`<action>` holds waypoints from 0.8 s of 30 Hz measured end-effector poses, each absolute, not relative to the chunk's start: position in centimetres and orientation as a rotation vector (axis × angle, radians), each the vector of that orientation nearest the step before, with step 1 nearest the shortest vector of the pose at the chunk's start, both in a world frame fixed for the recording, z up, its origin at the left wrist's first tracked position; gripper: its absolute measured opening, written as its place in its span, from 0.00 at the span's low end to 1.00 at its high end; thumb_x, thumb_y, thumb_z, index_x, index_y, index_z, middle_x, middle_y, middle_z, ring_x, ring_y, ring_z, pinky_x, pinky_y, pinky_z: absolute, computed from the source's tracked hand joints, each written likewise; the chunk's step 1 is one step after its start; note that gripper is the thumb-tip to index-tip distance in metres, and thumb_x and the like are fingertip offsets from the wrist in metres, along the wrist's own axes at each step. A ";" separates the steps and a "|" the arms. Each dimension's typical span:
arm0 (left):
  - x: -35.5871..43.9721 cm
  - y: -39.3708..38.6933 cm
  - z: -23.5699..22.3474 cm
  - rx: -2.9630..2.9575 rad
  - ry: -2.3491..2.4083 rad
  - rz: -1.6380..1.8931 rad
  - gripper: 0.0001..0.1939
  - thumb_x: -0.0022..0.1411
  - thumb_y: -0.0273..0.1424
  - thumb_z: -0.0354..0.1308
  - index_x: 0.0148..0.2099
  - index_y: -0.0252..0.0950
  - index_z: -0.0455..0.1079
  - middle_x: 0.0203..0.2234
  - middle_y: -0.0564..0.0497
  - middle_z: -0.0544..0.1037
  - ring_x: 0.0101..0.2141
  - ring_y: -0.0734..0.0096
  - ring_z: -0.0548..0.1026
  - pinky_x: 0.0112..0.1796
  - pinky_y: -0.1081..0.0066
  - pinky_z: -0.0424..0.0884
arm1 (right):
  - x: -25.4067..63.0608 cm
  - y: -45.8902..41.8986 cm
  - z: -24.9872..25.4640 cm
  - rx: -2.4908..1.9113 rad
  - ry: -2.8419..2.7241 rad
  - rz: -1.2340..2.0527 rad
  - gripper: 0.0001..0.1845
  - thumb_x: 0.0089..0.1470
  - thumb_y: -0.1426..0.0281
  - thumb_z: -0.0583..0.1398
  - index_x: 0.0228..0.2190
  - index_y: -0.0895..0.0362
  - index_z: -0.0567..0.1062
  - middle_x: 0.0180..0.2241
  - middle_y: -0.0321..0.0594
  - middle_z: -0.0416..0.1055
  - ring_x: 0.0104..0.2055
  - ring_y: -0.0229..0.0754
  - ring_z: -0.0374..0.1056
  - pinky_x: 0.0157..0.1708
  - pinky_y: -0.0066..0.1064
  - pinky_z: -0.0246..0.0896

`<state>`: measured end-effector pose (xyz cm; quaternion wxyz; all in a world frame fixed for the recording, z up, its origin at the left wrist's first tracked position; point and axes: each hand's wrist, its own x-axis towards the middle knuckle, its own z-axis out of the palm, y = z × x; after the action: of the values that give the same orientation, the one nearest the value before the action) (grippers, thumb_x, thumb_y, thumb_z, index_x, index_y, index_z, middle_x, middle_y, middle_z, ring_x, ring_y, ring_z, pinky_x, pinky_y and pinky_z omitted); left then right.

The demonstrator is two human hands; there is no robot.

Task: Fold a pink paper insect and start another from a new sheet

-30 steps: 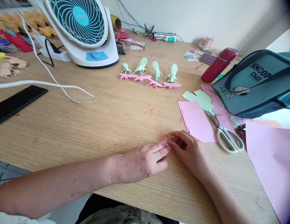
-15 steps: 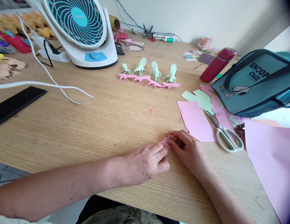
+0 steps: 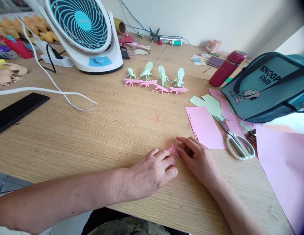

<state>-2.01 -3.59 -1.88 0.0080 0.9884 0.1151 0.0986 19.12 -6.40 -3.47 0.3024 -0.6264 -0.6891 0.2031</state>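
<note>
A small folded piece of pink origami paper [image 3: 171, 149] lies on the table near its front edge, partly covered by fingers. My left hand [image 3: 152, 173] presses it down, closed on it from the left. On the other side, my right hand [image 3: 197, 156] pinches a thin pointed flap of the same paper between thumb and index finger. Just beyond the right hand lies a stack of pink paper sheets [image 3: 207, 127]. Scissors [image 3: 237, 143] with white handles rest at that stack's right edge.
Folded pink origami figures [image 3: 160, 88] stand in a row before green origami figures [image 3: 163, 75]. A fan [image 3: 100, 62], a black phone-like slab [image 3: 19, 111] and a white cable [image 3: 68, 93] are to the left. A red flask [image 3: 226, 68] and a teal bag [image 3: 262, 88] stand right, beside paper scraps [image 3: 213, 102].
Both hands stay almost in place on the pink paper. Slightly more of the folded paper shows between the fingers, and the camera view has shifted a little.
</note>
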 end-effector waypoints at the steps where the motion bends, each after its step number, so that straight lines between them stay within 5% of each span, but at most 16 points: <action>1: -2.0 -3.6 -1.9 3.069 0.370 0.321 0.11 0.69 0.27 0.48 0.49 0.32 0.67 0.57 0.38 0.70 0.58 0.55 0.65 0.49 0.59 0.70 | 19.1 -6.4 -3.5 -1.662 -1.826 0.538 0.15 0.59 0.72 0.58 0.48 0.55 0.73 0.32 0.37 0.69 0.32 0.39 0.66 0.33 0.31 0.64; 6: -1.9 -3.3 -1.9 2.997 0.337 0.388 0.11 0.67 0.22 0.48 0.47 0.29 0.69 0.55 0.37 0.71 0.59 0.60 0.64 0.59 0.62 0.62 | 19.4 -6.7 -3.5 -1.612 -1.800 0.518 0.17 0.60 0.72 0.58 0.51 0.55 0.71 0.32 0.37 0.69 0.32 0.39 0.67 0.33 0.31 0.65; 13: -2.0 -3.1 -1.6 2.948 0.343 0.380 0.09 0.67 0.24 0.49 0.45 0.31 0.70 0.53 0.39 0.72 0.56 0.61 0.66 0.57 0.64 0.64 | 19.6 -8.4 -2.3 -1.483 -1.963 0.500 0.13 0.64 0.73 0.53 0.45 0.52 0.75 0.40 0.42 0.72 0.40 0.41 0.71 0.38 0.32 0.68; 24: -2.3 -3.5 -1.3 3.089 0.376 0.358 0.11 0.67 0.24 0.50 0.49 0.30 0.68 0.63 0.32 0.60 0.64 0.56 0.58 0.58 0.62 0.64 | 19.6 -9.4 -2.4 -1.370 -2.367 0.199 0.20 0.63 0.76 0.53 0.55 0.56 0.70 0.50 0.50 0.70 0.46 0.49 0.68 0.46 0.46 0.71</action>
<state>-2.29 -3.47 -1.34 0.0049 0.9862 0.1199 0.1143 19.64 -9.44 -2.40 0.1984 -0.4898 -0.8460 0.0710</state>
